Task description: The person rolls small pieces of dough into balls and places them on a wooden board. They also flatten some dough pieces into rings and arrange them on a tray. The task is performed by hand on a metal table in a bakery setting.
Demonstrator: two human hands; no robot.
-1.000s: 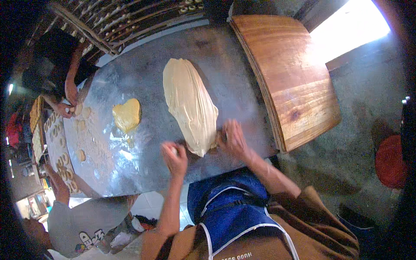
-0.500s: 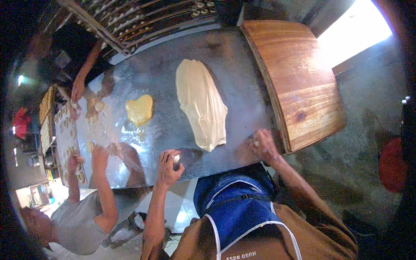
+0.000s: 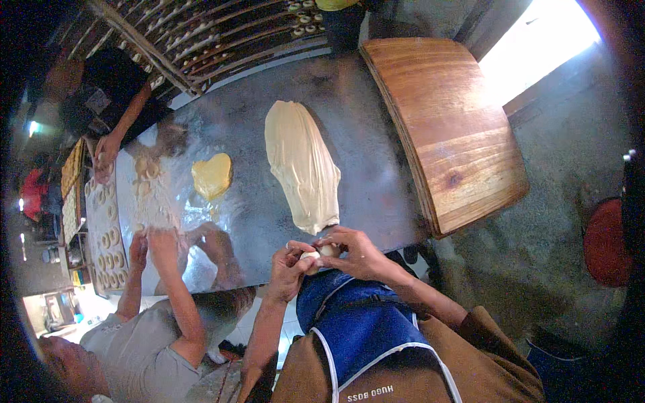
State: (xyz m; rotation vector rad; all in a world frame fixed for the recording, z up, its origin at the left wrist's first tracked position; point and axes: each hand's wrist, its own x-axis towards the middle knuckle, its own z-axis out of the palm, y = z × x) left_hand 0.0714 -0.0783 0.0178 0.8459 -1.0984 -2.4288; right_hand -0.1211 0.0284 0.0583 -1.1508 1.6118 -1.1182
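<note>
My two hands have come together over the near edge of the dark metal worktop (image 3: 376,168). Between the thumb and fingers of my left hand (image 3: 285,272) is a small pale dough ball (image 3: 310,256). Right beside it, my right hand (image 3: 361,254) grips another dough ball (image 3: 328,250), partly hidden by the fingers. Just beyond my hands lies a long, smooth slab of cream-coloured dough (image 3: 301,161), stretching away across the worktop.
A yellow, soft-looking lump (image 3: 212,176) sits left of the slab. Thick wooden boards (image 3: 450,127) cover the right end. At left, two co-workers' hands work near a tray of dough rings (image 3: 107,258). Beyond stands a rack (image 3: 195,50) with small dough pieces.
My hands were apart on the worktop, each with a dough ball; they have moved inward and met at the near edge. The far-left co-worker's hand has shifted toward the dough rings.
</note>
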